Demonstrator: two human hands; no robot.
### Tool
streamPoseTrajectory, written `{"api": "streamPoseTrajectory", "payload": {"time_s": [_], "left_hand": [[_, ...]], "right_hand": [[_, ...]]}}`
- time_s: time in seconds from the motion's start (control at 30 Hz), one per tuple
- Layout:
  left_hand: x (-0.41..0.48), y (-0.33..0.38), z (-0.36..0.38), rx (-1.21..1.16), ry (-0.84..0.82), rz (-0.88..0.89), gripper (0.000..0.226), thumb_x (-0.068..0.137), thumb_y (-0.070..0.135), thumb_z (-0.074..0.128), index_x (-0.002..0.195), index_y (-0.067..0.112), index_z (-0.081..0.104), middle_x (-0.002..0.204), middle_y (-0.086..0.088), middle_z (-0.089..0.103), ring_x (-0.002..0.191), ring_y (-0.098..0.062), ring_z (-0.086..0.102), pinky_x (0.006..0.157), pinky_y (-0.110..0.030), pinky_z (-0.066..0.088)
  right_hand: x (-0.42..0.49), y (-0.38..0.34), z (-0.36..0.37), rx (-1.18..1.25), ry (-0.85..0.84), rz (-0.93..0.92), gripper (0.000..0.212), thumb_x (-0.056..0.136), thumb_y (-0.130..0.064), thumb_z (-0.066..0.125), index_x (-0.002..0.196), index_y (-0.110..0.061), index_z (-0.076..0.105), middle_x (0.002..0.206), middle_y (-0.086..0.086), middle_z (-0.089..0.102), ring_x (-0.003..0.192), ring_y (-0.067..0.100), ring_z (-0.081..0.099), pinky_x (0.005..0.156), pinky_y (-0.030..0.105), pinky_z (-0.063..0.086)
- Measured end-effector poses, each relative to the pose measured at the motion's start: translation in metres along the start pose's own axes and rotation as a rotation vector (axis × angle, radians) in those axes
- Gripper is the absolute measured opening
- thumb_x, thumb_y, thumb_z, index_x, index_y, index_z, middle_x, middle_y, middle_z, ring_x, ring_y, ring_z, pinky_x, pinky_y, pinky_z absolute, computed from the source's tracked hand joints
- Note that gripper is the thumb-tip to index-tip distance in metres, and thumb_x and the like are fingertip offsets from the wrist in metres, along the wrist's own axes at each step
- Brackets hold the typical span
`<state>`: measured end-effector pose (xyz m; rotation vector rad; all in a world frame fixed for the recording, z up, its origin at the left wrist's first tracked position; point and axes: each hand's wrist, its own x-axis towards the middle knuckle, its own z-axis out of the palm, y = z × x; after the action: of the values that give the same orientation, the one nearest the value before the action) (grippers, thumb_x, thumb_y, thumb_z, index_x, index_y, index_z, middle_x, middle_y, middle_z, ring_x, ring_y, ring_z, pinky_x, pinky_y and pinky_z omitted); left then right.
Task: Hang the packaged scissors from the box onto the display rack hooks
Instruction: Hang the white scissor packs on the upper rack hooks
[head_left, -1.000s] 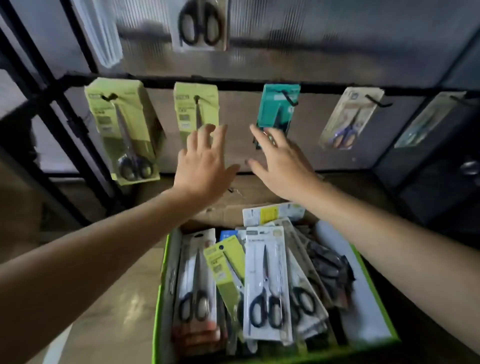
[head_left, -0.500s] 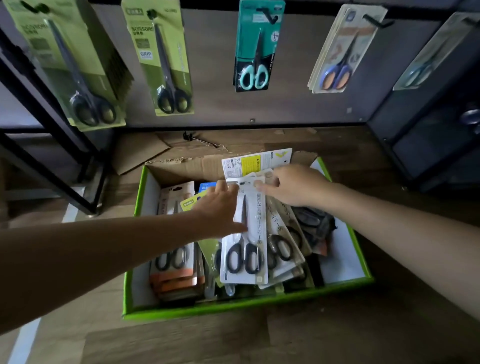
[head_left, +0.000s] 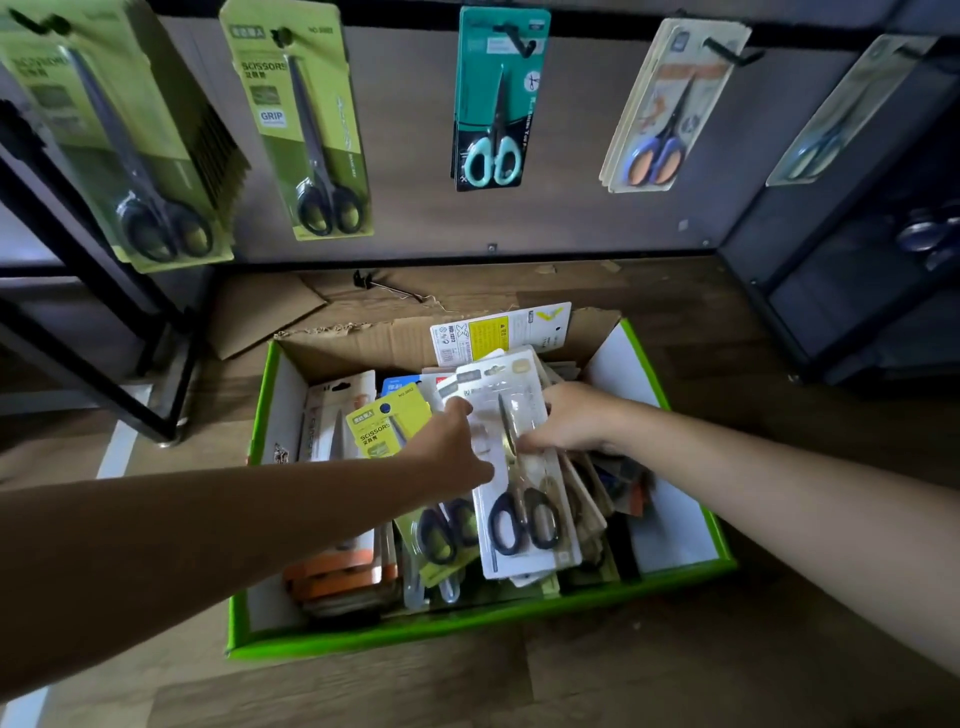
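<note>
A green-edged cardboard box (head_left: 467, 631) on the wooden floor holds several packaged scissors. On top lies a white pack with black-handled scissors (head_left: 519, 499). My left hand (head_left: 457, 441) grips its left edge, thumb on the card. My right hand (head_left: 576, 421) holds its right edge with fingers curled under. A yellow-green pack (head_left: 387, 423) lies just left of my left hand. Above, rack hooks carry hung packs: two yellow-green ones (head_left: 301, 119), a teal one (head_left: 496, 98) and a cream one with blue-orange scissors (head_left: 670, 104).
A loose black hook (head_left: 384, 286) and a torn cardboard flap (head_left: 260, 317) lie on the floor behind the box. A black rack leg (head_left: 104, 374) stands at the left. A dark shelf unit (head_left: 852, 270) stands at the right.
Both hands came down from the rack into the box and closed on the white scissor pack. The view tilted down and nearer to the box.
</note>
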<state>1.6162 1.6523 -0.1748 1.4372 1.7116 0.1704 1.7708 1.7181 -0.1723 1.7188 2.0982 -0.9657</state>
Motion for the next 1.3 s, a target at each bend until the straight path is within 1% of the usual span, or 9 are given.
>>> {"api": "streamPoseTrajectory", "payload": {"time_s": [0.13,0.23,0.33,0.57,0.7,0.87,1.03,1.13,1.3], "left_hand": [[0.007,-0.003,-0.004,-0.119,0.009,-0.104,0.011,0.087,0.007,0.058,0.085,0.012,0.048,0.101,-0.021,0.067,0.077,-0.027,0.061,0.077,-0.041,0.057],[0.007,-0.006,-0.001,-0.163,-0.040,-0.131,0.017,0.083,0.003,0.056,0.074,0.014,0.047,0.088,-0.019,0.067,0.075,-0.028,0.064,0.086,-0.047,0.056],[0.009,-0.008,0.000,-0.265,-0.096,-0.159,0.017,0.085,0.001,0.062,0.078,0.012,0.051,0.090,-0.021,0.069,0.085,-0.033,0.070,0.087,-0.046,0.058],[0.013,-0.017,-0.003,-0.594,-0.148,-0.215,0.016,0.088,-0.008,0.059,0.103,-0.001,0.058,0.096,-0.020,0.065,0.089,-0.030,0.068,0.087,-0.039,0.058],[0.013,-0.021,-0.004,-0.617,-0.208,-0.184,0.036,0.089,-0.011,0.051,0.123,0.001,0.055,0.113,-0.022,0.067,0.099,-0.031,0.069,0.082,-0.038,0.060],[0.010,-0.019,-0.008,-0.340,-0.176,-0.066,0.038,0.092,-0.006,0.053,0.125,0.014,0.054,0.121,-0.009,0.062,0.079,-0.019,0.059,0.053,-0.021,0.050],[0.016,-0.011,-0.013,-0.340,-0.156,-0.080,0.031,0.095,0.002,0.053,0.125,0.007,0.054,0.103,-0.012,0.058,0.076,-0.017,0.058,0.058,-0.021,0.054],[0.017,0.005,-0.030,-0.621,-0.140,-0.006,0.020,0.098,0.023,0.055,0.113,0.012,0.062,0.106,-0.011,0.060,0.090,-0.020,0.057,0.072,-0.033,0.051],[0.016,0.025,-0.045,-0.910,-0.204,0.065,0.048,0.099,0.048,0.043,0.126,0.013,0.062,0.114,-0.008,0.067,0.102,-0.027,0.063,0.098,-0.044,0.046]], "right_hand": [[0.009,0.004,0.005,-0.023,0.047,0.107,0.084,0.048,-0.065,0.070,0.118,-0.020,0.067,0.132,0.015,0.056,0.113,0.026,0.058,0.096,0.035,0.051],[0.006,0.006,0.002,0.066,0.048,0.111,0.062,0.058,-0.054,0.078,0.106,-0.016,0.070,0.118,0.010,0.066,0.106,0.025,0.062,0.091,0.036,0.054],[0.004,0.010,0.001,0.280,0.130,0.086,0.031,0.064,-0.033,0.084,0.082,-0.019,0.062,0.091,-0.001,0.069,0.094,0.020,0.067,0.085,0.036,0.056],[0.003,-0.002,0.019,0.642,0.150,0.031,0.092,0.060,-0.033,0.089,0.136,-0.022,0.038,0.126,-0.002,0.057,0.112,0.017,0.057,0.098,0.035,0.049],[-0.005,-0.004,0.019,0.652,0.032,0.039,0.042,0.071,-0.035,0.086,0.104,-0.018,0.066,0.093,-0.006,0.069,0.094,0.009,0.064,0.072,0.011,0.047],[0.005,0.015,0.000,0.619,0.112,0.069,0.072,0.050,-0.040,0.087,0.111,-0.012,0.061,0.105,0.005,0.067,0.101,0.021,0.064,0.092,0.036,0.053],[-0.005,0.033,-0.032,0.737,0.130,0.061,0.054,0.067,-0.026,0.088,0.113,-0.007,0.066,0.101,0.006,0.073,0.100,0.020,0.067,0.104,0.040,0.046],[-0.005,0.034,-0.041,0.861,0.162,-0.021,0.088,0.043,-0.045,0.095,0.116,-0.004,0.065,0.107,0.011,0.073,0.107,0.025,0.067,0.109,0.046,0.042],[-0.016,0.003,-0.048,1.100,0.112,-0.200,0.022,0.085,-0.002,0.068,0.106,-0.004,0.069,0.106,0.016,0.073,0.099,0.027,0.069,0.098,0.042,0.051]]}}
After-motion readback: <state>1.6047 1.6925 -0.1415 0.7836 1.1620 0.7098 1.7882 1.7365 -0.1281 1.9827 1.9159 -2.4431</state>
